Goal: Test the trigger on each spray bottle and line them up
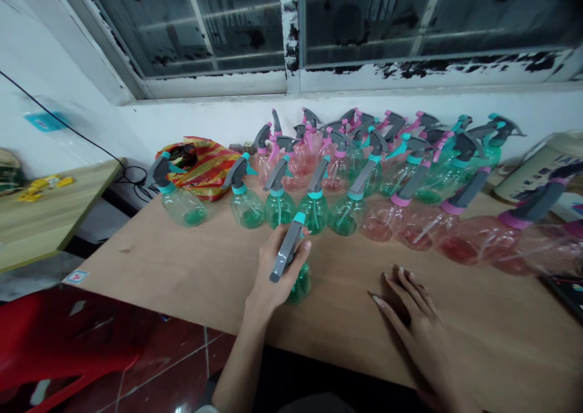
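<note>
Our left hand [271, 279] grips a green spray bottle [299, 286] at the neck, fingers [304, 249] curled under its grey trigger head [286, 250]. The bottle stands on the bench [182, 267], near side. Our right hand [416, 319] lies flat, palm down, on the bench to the right of it, not touching. Farther back we see a row of green bottles [279, 209] left and pink bottles [410, 221] right, with more crowded behind up to the wall. Striped bag [207, 164] far left. Red chair [54, 346] on the floor, near left.
</note>
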Demonstrator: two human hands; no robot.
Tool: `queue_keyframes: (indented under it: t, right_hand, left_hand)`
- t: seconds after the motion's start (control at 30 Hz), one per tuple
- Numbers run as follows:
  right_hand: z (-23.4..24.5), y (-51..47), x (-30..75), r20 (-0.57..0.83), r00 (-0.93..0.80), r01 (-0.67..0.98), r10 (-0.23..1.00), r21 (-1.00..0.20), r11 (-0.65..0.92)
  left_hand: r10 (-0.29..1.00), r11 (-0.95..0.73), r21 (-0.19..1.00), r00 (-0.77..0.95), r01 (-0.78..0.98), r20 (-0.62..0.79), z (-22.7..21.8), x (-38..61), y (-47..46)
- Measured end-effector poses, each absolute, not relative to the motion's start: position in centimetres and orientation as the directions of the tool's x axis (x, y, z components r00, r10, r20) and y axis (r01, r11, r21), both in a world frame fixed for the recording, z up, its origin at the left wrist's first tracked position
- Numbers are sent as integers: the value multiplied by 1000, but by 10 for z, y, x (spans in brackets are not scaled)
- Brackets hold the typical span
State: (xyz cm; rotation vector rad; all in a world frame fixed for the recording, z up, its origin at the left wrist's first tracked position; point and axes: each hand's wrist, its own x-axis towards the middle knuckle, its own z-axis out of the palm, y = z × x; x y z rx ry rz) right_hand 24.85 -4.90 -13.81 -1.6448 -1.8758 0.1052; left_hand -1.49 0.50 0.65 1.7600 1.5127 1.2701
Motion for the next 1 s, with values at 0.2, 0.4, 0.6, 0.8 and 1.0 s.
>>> queue_keyframes:
  t: [0.2,0.4,0.6,0.8,1.0]
  right_hand:
    - [-140,-49,249,418,-29,874,908,-430,226]
    - [-140,-49,250,430,-31,870,902,-433,236]
    - [-139,-48,249,419,-27,867,908,-443,230]
    - [-139,-48,249,412,-12,866,911,-451,215]
    - [-137,-48,249,423,-39,871,905,-429,238]
  left_hand:
    - [937,-267,816,-59,513,344,7,-16,5]
    - [929,-308,786,-7,536,370,15,-15,1]
    - [940,-294,814,-1,502,340,4,-18,4]
    - [938,-298,809,-3,506,347,0,-19,5]
    - [948,-275,833,-11,479,319,-3,-20,5]
